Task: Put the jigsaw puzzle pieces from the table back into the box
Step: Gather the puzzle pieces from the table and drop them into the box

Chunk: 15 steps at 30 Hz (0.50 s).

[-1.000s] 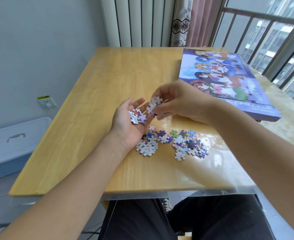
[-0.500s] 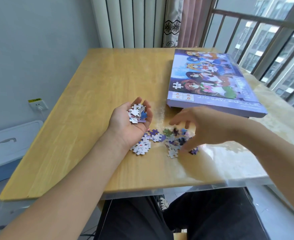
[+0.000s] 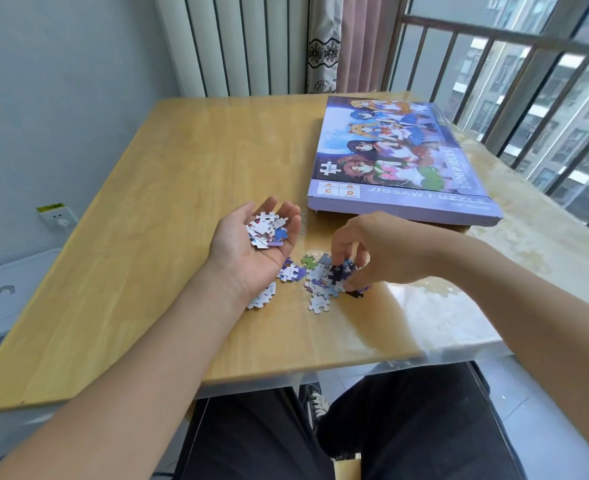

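Observation:
My left hand (image 3: 251,247) lies palm up over the wooden table (image 3: 168,188), cupping a small heap of jigsaw pieces (image 3: 267,230). Loose jigsaw pieces (image 3: 317,278) lie scattered on the table just right of that hand. My right hand (image 3: 376,251) reaches down onto this scatter, its fingers curled and pinching pieces at the pile's right side. A few more pieces (image 3: 262,299) show under my left wrist. The purple jigsaw puzzle box (image 3: 400,199) lies flat with its lid on at the table's far right.
A white radiator (image 3: 237,43) and curtains stand behind the table. A railing and window (image 3: 528,81) run along the right. A white storage bin (image 3: 5,299) sits on the floor at the left, below a wall socket (image 3: 57,216). My legs are under the table's near edge.
My right hand dropped a piece into my left palm, then moved down to the loose pieces and now pinches some. My left hand stayed cupped, palm up.

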{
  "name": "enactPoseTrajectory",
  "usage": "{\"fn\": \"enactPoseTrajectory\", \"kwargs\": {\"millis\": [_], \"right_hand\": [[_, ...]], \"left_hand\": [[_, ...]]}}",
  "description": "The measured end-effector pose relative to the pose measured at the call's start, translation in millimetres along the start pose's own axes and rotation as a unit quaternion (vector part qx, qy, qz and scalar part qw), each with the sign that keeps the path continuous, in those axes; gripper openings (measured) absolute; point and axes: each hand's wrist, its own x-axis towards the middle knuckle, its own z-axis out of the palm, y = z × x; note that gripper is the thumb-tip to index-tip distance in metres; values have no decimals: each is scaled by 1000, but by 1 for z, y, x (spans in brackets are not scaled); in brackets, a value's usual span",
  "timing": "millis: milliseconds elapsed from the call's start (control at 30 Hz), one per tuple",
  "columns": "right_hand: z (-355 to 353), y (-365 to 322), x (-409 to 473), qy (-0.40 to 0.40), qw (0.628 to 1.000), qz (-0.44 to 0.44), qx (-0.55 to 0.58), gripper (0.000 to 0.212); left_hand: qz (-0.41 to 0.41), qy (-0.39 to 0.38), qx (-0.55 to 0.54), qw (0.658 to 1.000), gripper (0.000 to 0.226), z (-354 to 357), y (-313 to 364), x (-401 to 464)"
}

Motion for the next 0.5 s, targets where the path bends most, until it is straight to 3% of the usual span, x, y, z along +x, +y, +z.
{"fn": "enactPoseTrajectory", "kwargs": {"millis": [367, 500], "right_hand": [[-1, 13, 0, 59, 994, -4, 88, 22], [-24, 1, 5, 140, 970, -27, 195, 16]], "left_hand": [[3, -1, 19, 1000, 38, 1, -1, 2], [3, 9, 48, 999, 38, 4, -7, 3]]}}
